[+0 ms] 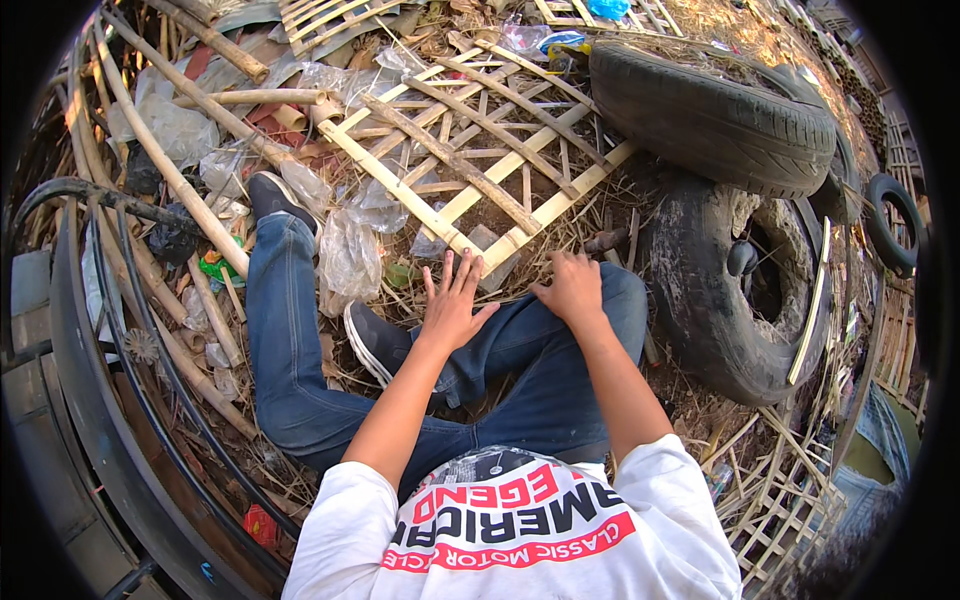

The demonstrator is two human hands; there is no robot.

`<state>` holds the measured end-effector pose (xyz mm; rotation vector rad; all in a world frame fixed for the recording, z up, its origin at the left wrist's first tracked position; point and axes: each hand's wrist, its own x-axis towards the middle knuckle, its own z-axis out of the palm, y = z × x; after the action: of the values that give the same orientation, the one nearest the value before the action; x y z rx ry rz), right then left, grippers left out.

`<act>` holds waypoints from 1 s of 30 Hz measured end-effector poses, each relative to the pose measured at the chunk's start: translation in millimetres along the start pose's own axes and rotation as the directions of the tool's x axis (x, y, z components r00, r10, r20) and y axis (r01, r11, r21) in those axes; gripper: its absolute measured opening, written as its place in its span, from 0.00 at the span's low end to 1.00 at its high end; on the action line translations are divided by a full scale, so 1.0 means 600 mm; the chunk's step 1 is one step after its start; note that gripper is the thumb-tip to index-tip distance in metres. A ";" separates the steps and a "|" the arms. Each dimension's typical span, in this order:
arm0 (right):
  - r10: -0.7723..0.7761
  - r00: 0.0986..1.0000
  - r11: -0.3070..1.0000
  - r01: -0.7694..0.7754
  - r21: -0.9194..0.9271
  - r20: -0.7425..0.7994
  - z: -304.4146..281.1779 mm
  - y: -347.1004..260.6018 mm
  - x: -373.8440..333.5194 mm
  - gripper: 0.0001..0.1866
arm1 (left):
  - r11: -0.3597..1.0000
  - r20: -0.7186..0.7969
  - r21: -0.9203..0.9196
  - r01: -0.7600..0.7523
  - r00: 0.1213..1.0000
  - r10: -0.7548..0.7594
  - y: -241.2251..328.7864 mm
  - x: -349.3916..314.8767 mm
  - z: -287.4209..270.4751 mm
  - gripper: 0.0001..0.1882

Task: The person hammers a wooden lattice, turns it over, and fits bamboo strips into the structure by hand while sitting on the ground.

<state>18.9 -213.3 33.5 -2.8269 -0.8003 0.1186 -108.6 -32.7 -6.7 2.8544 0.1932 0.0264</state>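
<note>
A woven lattice panel of split bamboo [390,180] lies on the littered ground in front of me, one corner pointing toward me. At that corner is my left hand [455,305], its fingers spread and the fingertips at or just short of the pale edge strips. To its right, above my bent knee, my right hand [572,288] has its fingers curled in. What they hold, if anything, is hidden. A short dark brown stub [605,241] lies just beyond the right hand; I cannot tell whether it joins what is there.
Two worn tyres [715,120] lean and lie at the right, one above the other [690,290]. Bamboo poles [165,165] and crumpled clear plastic [350,255] cover the left side. A black metal frame [90,290] curves along the left edge. Another lattice piece [775,520] lies lower right.
</note>
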 end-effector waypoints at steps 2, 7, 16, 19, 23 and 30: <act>0.041 0.995 0.992 -0.030 -0.119 0.092 0.013 -0.039 0.003 0.41 | 0.983 -0.170 -0.169 0.072 0.980 -0.101 -0.003 0.002 0.000 0.43; 0.179 0.957 0.981 -0.156 -0.115 0.227 0.062 -0.104 0.007 0.57 | 0.732 -0.063 -0.536 0.421 0.845 -0.532 -0.011 0.025 0.004 0.26; 0.174 0.970 0.971 -0.198 0.136 0.169 0.078 -0.102 0.010 0.50 | 0.377 0.166 -0.855 0.355 0.877 -0.450 -0.012 0.068 -0.009 0.22; 0.191 0.971 0.961 -0.215 0.175 0.143 0.077 -0.100 0.016 0.50 | 0.326 0.160 -0.895 0.303 0.903 -0.399 -0.021 0.071 0.002 0.25; 0.221 0.962 0.947 -0.251 0.201 0.161 0.068 -0.102 0.027 0.50 | 0.237 0.201 -0.916 0.324 0.881 -0.428 -0.014 0.083 0.004 0.26; 0.215 0.960 0.944 -0.251 0.212 0.182 0.076 -0.094 0.033 0.49 | 0.242 0.254 -0.913 0.329 0.922 -0.293 -0.034 0.085 -0.010 0.28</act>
<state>0.9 -148.3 0.4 -2.6981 -0.4396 0.4450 -60.7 -4.7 -6.5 1.5293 0.5375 0.0083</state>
